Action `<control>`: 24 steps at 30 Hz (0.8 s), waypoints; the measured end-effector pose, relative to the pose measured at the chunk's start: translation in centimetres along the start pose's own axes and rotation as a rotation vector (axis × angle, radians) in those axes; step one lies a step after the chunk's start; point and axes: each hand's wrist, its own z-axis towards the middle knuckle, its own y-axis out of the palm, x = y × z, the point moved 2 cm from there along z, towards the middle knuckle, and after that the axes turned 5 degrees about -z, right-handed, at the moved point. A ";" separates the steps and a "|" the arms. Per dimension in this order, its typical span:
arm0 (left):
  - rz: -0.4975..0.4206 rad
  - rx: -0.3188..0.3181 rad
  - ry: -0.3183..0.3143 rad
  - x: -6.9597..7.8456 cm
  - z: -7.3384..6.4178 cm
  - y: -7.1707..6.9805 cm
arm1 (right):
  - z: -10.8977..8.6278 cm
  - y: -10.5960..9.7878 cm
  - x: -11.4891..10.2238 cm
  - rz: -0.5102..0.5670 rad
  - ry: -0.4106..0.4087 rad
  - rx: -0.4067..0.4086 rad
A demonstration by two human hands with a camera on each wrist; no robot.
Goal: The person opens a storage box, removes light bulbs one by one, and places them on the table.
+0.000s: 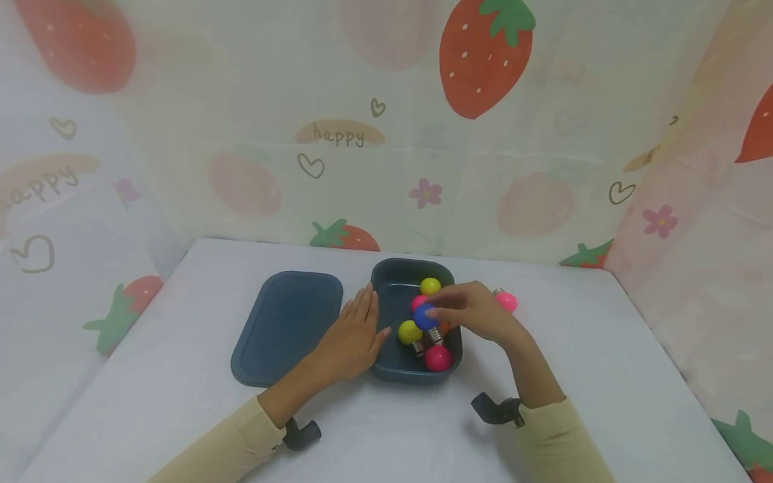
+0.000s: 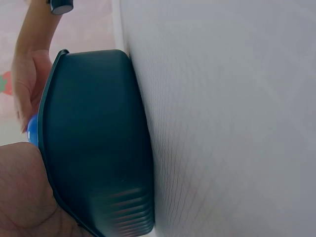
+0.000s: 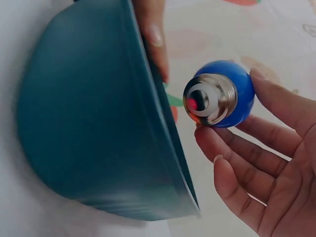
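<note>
My right hand (image 1: 477, 312) pinches a blue light bulb (image 3: 234, 94) between thumb and fingers, its metal screw base facing the camera in the right wrist view. In the head view the bulb is over the right half of a dark teal plastic box (image 1: 386, 376). Inside the box lie several coloured bulbs, among them a yellow bulb (image 1: 410, 332), another yellow bulb (image 1: 430, 286) and a pinkish-red bulb (image 1: 438, 358); an orange one is partly hidden by the hand. With straight fingers, my left hand (image 1: 353, 339) rests at the box's left rim.
A flat teal lid (image 1: 286, 329) lies on the white table left of the box. Just right of the box, partly behind my right hand, is a pink bulb (image 1: 506, 302). A strawberry-patterned curtain (image 1: 362, 188) stands behind the table.
</note>
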 end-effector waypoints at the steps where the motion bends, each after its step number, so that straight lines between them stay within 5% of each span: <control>1: -0.001 0.000 0.001 0.0 0.0 0.0 | -0.1 -0.2 0.1 0.010 0.003 0.011; 24: -0.010 -0.018 -0.019 -0.1 0.1 0.1 | -2.9 -6.6 2.9 -0.019 0.213 0.288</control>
